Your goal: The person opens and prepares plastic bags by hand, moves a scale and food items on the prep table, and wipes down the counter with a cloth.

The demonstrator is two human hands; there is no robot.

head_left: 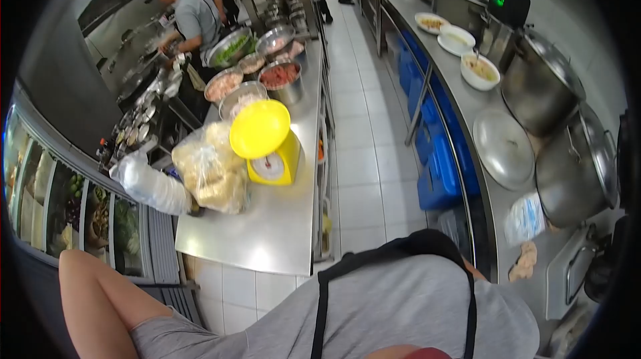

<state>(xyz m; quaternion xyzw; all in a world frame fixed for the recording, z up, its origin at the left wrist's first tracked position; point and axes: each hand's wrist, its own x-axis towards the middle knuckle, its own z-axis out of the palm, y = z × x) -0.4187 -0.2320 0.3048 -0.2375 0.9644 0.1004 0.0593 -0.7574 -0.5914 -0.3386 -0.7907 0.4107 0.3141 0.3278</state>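
Neither of my hands is in view. My bare left arm is bent at the lower left, and its lower part runs out of the frame. A small patch of skin shows beside my apron strap, with no hand visible. On the steel table (274, 245) ahead stands a yellow scale (275, 159) with a yellow pan (260, 129). Beside it are a clear bag of pale yellow food (214, 169) and a bag of white containers (153, 185). Behind the scale, bowls hold raw meat (279, 75) and chopped greens (232, 49).
Several people in caps and grey shirts (193, 15) work by the stove at the upper left. A tiled aisle (357, 159) separates the table from the right counter (461, 119), which bears large pots (544, 85), a lid (503, 149) and bowls. Blue bins (441, 172) sit below.
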